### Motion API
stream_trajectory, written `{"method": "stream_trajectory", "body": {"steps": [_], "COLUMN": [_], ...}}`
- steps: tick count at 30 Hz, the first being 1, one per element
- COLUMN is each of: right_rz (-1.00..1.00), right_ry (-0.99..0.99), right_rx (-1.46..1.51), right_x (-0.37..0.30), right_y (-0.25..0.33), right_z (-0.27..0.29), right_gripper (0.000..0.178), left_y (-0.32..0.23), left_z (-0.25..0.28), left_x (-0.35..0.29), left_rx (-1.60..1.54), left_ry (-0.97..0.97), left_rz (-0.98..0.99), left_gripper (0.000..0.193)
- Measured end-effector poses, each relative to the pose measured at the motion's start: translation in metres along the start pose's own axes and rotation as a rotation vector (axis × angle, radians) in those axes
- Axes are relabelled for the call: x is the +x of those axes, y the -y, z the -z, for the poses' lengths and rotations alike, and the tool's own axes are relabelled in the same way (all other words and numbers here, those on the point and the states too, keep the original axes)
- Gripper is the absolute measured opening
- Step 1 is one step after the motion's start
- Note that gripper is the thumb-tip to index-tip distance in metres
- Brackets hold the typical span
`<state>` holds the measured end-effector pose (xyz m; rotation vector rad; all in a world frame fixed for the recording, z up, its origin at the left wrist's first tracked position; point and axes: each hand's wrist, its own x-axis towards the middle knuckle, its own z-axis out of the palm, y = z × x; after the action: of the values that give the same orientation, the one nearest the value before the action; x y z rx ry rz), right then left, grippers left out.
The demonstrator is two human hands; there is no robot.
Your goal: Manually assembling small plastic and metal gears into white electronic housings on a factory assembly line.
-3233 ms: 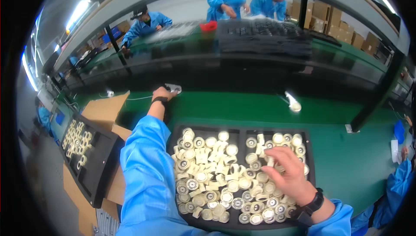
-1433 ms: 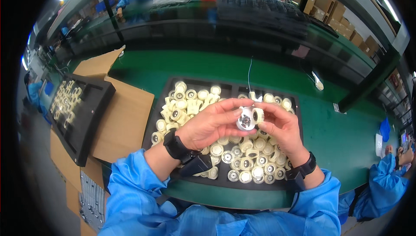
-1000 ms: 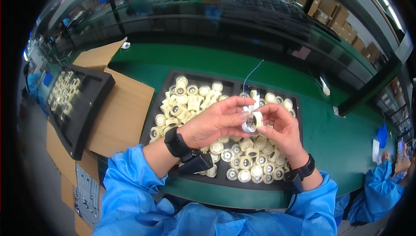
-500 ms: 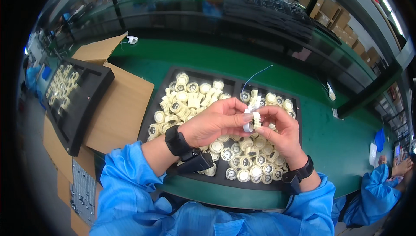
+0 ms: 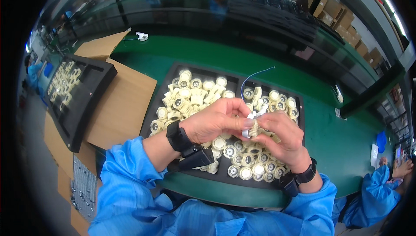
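Over the black tray (image 5: 223, 172), both hands meet around one cream toothed gear (image 5: 254, 129). My left hand (image 5: 221, 119) is closed, its thumb and fingers pinching a small white plastic piece (image 5: 246, 133) from which a thin blue cord (image 5: 248, 78) curls up and away. My right hand (image 5: 281, 133) is closed too, gripping the gear from the right between thumb and fingers. The white piece lies against the gear; fingers hide how they meet. Loose cream gears (image 5: 180, 103) fill the tray's compartments beneath and beside my hands.
At left a second black tray (image 5: 96, 89) with gears leans on an open cardboard box (image 5: 125, 101). White cord-ended pieces lie on the green table (image 5: 190, 49) at the back (image 5: 141, 36) and right (image 5: 339, 94). A co-worker's blue sleeve (image 5: 375, 197) is at right.
My right hand has turned inward, its fingers closing further over the gear, which has tilted and dropped slightly. My left hand keeps its pinch. The whole view has shifted a little.
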<state>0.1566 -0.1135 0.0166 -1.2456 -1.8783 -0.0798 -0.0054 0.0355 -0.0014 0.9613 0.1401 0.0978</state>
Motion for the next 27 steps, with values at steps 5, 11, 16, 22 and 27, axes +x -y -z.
{"method": "stream_trajectory", "body": {"steps": [5, 11, 16, 22, 27], "right_rz": [0.01, -0.374, -0.321, -0.328, -0.275], "right_ry": [-0.001, -0.255, 0.01, 0.374, 0.32], "right_rx": [-0.045, 0.079, -0.209, -0.263, -0.215], "right_x": [-0.001, 0.005, -0.011, -0.016, -0.013], "right_y": [0.005, 0.003, -0.02, -0.021, -0.012], "right_z": [-0.001, -0.001, 0.01, -0.004, -0.009], "right_gripper": [0.036, 0.028, 0.014, 0.019, 0.026], "left_y": [0.003, -0.007, -0.066, -0.135, -0.102], "left_z": [0.0, -0.01, -0.002, 0.032, 0.144], "left_x": [0.001, 0.006, 0.026, 0.095, 0.184], "left_rx": [0.066, 0.095, 0.156, 0.376, 1.005], "left_ry": [0.056, -0.209, -0.183, -0.292, -0.71], "left_rz": [-0.04, -0.091, -0.324, -0.531, -0.26], "left_gripper": [0.021, 0.029, 0.032, 0.027, 0.014]}}
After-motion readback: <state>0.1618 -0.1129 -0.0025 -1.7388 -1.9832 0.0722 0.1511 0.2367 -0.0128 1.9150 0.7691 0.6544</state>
